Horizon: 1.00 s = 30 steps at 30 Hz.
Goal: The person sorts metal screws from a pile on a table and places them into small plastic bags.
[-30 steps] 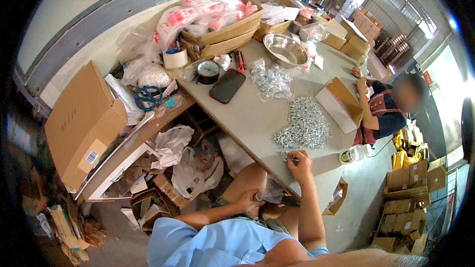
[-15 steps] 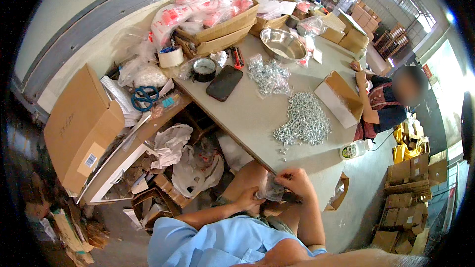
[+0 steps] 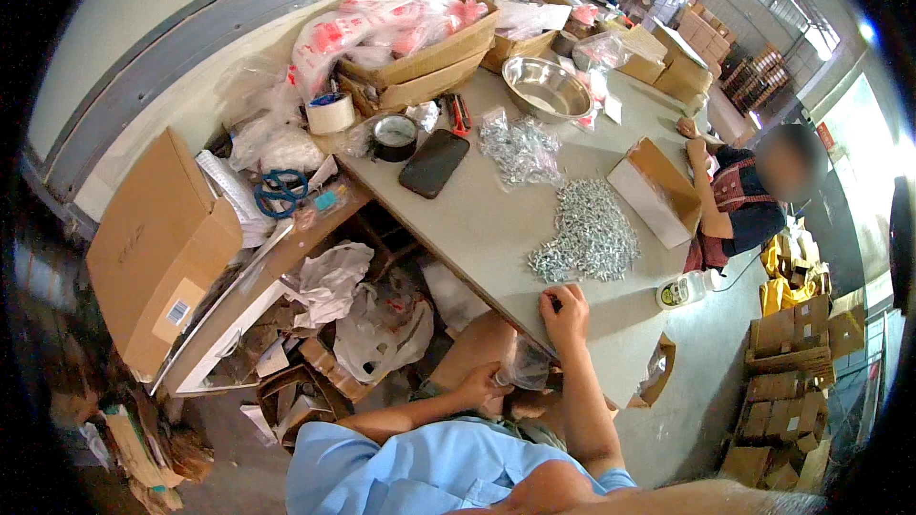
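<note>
The right hand point(image 3: 569, 313) is poised at the near edge of the worktop point(image 3: 477, 221), just nearside of a heap of small silvery screws point(image 3: 589, 234); its fingers are curled in toward one another, with something small and dark seen at the tips, but whether anything is clamped there cannot be told. By the left hand point(image 3: 477, 387), set lower and to the left beyond the worktop's edge, a clear plastic bag point(image 3: 524, 369) is gripped at its left side, fingers closed on the film. The bag is judged light, limp and a little slippery, best held by the rim of its mouth; the screws are judged stiff, hard to damage and light singly, though weighty in bulk, and apt to roll from a loose pinch, so they would be best gathered from the heap's near fringe with bunched fingertips. Beyond the heap, to the far left, a clear bag of metal fasteners point(image 3: 520, 153) is laid, with a black smartphone point(image 3: 434, 164) to its left and a steel bowl point(image 3: 542, 89) farther off. To the heap's right an open cardboard box point(image 3: 639, 202) is placed, and nearer, a white bottle point(image 3: 679, 292). At the far right a co-worker point(image 3: 742, 200) is seated against the worktop.
</note>
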Each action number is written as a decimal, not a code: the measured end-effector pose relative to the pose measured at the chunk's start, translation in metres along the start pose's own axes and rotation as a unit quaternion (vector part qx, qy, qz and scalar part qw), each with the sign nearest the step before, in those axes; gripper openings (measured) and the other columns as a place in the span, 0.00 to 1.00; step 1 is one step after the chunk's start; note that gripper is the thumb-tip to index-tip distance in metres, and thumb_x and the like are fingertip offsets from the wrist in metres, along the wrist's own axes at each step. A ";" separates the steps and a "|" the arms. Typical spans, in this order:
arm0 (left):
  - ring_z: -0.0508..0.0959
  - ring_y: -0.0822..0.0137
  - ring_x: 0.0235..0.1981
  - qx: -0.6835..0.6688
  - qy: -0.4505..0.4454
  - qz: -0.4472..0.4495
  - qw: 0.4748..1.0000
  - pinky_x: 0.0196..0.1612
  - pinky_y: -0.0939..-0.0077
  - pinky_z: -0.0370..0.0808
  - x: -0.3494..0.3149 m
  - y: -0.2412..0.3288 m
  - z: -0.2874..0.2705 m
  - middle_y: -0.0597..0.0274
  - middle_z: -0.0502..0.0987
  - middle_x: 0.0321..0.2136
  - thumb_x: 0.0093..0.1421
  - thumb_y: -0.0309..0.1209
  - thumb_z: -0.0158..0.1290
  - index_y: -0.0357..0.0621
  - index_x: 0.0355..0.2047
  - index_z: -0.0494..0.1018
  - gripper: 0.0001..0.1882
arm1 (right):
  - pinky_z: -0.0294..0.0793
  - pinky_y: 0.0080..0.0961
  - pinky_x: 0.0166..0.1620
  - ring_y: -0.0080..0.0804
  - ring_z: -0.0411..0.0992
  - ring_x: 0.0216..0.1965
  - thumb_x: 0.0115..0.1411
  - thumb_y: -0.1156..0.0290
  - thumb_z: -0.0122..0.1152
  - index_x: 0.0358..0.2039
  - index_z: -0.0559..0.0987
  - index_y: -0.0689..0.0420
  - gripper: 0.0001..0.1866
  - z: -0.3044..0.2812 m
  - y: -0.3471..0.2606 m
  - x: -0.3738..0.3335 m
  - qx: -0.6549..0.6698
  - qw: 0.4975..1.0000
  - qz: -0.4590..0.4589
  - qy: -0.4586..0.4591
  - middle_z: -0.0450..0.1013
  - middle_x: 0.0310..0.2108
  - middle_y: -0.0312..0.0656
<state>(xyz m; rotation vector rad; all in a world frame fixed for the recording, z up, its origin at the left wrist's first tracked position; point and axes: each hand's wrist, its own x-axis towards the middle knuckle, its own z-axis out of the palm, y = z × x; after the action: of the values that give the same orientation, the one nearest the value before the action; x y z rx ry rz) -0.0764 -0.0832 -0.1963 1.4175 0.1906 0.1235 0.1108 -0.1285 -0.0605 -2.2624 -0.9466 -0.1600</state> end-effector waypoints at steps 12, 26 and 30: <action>0.73 0.71 0.34 0.006 0.020 0.000 1.000 0.38 0.75 0.70 0.004 -0.012 0.004 0.61 0.75 0.31 0.52 0.33 0.62 0.38 0.36 0.72 0.16 | 0.72 0.30 0.35 0.35 0.73 0.29 0.49 0.72 0.62 0.31 0.79 0.60 0.08 -0.047 -0.007 -0.013 0.134 0.951 0.145 -0.237 0.73 0.29 0.44; 0.72 0.72 0.31 0.024 0.006 -0.006 1.000 0.36 0.76 0.70 0.003 0.003 -0.002 0.63 0.74 0.28 0.51 0.36 0.62 0.41 0.32 0.72 0.14 | 0.72 0.30 0.38 0.40 0.71 0.32 0.47 0.76 0.60 0.32 0.77 0.59 0.10 -0.008 0.027 0.035 0.007 1.000 -0.020 -0.007 0.71 0.32 0.45; 0.71 0.73 0.30 0.051 0.013 -0.025 0.998 0.35 0.76 0.70 0.003 0.006 -0.001 0.63 0.73 0.27 0.51 0.35 0.62 0.41 0.31 0.71 0.14 | 0.71 0.34 0.39 0.45 0.70 0.33 0.47 0.76 0.60 0.30 0.76 0.60 0.07 -0.010 0.024 0.036 0.013 0.999 -0.034 -0.005 0.70 0.30 0.47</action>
<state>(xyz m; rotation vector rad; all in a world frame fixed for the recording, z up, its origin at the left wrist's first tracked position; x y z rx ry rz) -0.0737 -0.0806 -0.1906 1.5118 0.2582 0.0921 0.1540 -0.1262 -0.0529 -2.2105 -1.0256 -0.1660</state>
